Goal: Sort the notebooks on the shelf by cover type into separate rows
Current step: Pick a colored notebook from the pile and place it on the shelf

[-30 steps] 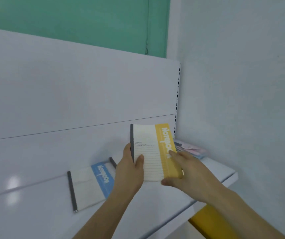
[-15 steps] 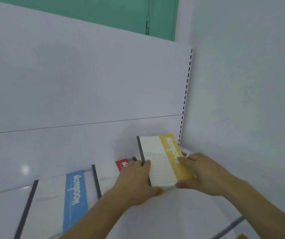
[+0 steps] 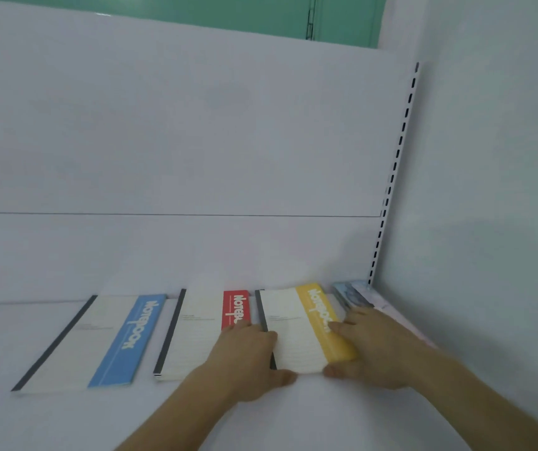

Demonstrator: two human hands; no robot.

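Observation:
A yellow-striped notebook (image 3: 300, 330) lies flat on the white shelf (image 3: 131, 418), held at both sides. My left hand (image 3: 244, 362) grips its dark spine edge and near corner. My right hand (image 3: 378, 349) rests on its yellow band and pinches the near right corner. To its left lies a red-striped notebook (image 3: 196, 327), partly under my left hand. Further left is a blue-striped notebook (image 3: 98, 340). All three lie side by side along the back panel.
A small stack of pastel-covered notebooks (image 3: 352, 296) sits in the back right corner, against the side wall (image 3: 488, 222). A slotted upright (image 3: 391, 177) runs up the corner. The white back panel (image 3: 179, 141) rises behind the row.
The yellow notebook went from held upright in the air to lying flat on the shelf beside the red one. Both hands came down with it, and the view swung left.

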